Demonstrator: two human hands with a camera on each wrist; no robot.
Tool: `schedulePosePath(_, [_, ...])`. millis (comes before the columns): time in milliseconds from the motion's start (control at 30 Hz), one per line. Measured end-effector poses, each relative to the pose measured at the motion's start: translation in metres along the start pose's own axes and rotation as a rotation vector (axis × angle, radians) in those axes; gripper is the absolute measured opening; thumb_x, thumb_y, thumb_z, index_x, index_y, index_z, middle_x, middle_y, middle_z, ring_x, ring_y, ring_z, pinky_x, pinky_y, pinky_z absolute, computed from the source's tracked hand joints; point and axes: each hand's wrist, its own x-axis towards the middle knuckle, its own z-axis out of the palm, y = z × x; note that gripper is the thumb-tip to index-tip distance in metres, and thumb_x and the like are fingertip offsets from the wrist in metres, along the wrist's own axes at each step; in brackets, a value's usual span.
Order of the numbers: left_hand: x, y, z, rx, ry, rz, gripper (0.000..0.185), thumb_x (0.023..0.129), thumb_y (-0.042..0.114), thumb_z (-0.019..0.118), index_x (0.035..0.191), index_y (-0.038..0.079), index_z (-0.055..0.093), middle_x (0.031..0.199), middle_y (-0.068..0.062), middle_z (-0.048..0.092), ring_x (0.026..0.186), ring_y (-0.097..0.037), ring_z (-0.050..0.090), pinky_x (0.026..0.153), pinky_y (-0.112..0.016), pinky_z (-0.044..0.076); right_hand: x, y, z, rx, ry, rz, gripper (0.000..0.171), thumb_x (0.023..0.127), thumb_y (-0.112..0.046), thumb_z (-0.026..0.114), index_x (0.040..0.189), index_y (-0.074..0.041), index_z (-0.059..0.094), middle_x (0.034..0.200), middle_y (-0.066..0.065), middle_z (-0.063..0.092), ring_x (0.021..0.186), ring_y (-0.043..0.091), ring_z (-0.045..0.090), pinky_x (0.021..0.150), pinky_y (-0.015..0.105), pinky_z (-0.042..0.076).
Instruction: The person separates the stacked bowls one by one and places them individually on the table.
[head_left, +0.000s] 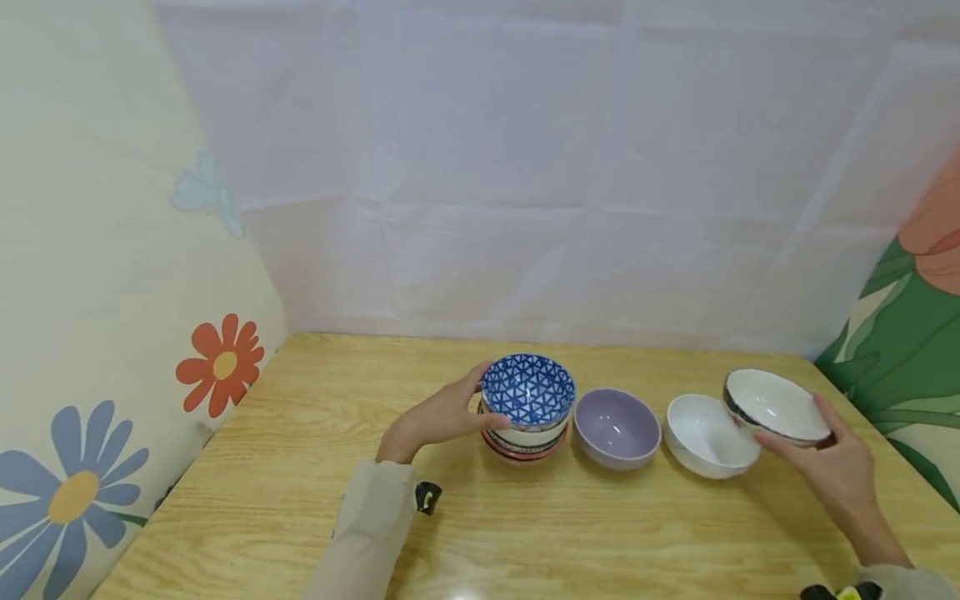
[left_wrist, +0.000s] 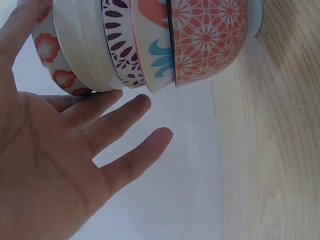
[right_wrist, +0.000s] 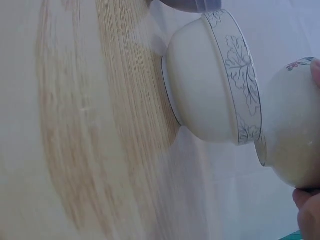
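A wooden tabletop (head_left: 300, 492) carries one stack of bowls (head_left: 527, 417), about four or five nested, though the exact count is hard to tell; the top one is blue-patterned. Beside it stand one lilac bowl (head_left: 617, 427) and one plain white bowl (head_left: 705, 437). A fourth, dark-rimmed bowl (head_left: 775, 406) is lifted and tilted just above the white one, pinched at its rim by the right hand (head_left: 832, 471). The left hand (head_left: 438, 417), fingers spread and straight, rests against the stack's side.
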Motion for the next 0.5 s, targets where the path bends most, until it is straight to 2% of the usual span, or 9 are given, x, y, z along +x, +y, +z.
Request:
schedulePosePath(133, [-0.0012,-0.0001,0.0001,-0.002,-0.001,-0.013,0.093,0.084,0.044,0.069,0.154,0.015,0.014,0.154,-0.012,0.03,0.141,-0.035,0.03,0.112,-0.056,0.028,0.0016,0.0026,-0.0032,0.006,0.013,0.033,0.096,0.084,-0.031,0.072,0.153,-0.008,0.009,0.155,0.025,0.012,0.14,0.039,0.02,0.08,-0.009,0.018])
schedulePosePath(200, [-0.0016,0.0006,-0.0001,-0.002,-0.002,-0.019,0.093,0.084,0.044,0.069,0.154,0.017,0.014,0.155,-0.01,0.03,0.142,-0.033,0.029,0.112,-0.055,0.028,0.0027,0.004,-0.0045,0.005,0.016,0.049,0.095,0.085,-0.031,0.071,0.153,-0.009,0.008,0.156,0.023,0.011,0.141,0.038,0.019,0.089,-0.006,0.018])
schedulePosePath(367, [-0.002,0.0016,-0.0007,-0.01,0.002,-0.006,0.093,0.084,0.044,0.069,0.154,0.017,0.014,0.155,-0.01,0.03,0.141,-0.034,0.03,0.112,-0.056,0.028,0.0064,0.0074,-0.0071,-0.001,0.032,0.085,0.094,0.086,-0.033,0.069,0.153,-0.012,0.007,0.157,0.019,0.01,0.142,0.036,0.018,0.113,0.016,0.016])
schedulePosePath(500, [-0.0022,0.0009,-0.0005,-0.004,0.003,-0.012,0.092,0.084,0.043,0.07,0.154,0.018,0.015,0.155,-0.01,0.031,0.141,-0.033,0.03,0.112,-0.055,0.028,0.0079,0.0103,-0.0078,0.021,0.066,0.1,0.093,0.086,-0.031,0.07,0.153,-0.013,0.009,0.158,0.018,0.012,0.143,0.031,0.017,0.116,0.022,0.016])
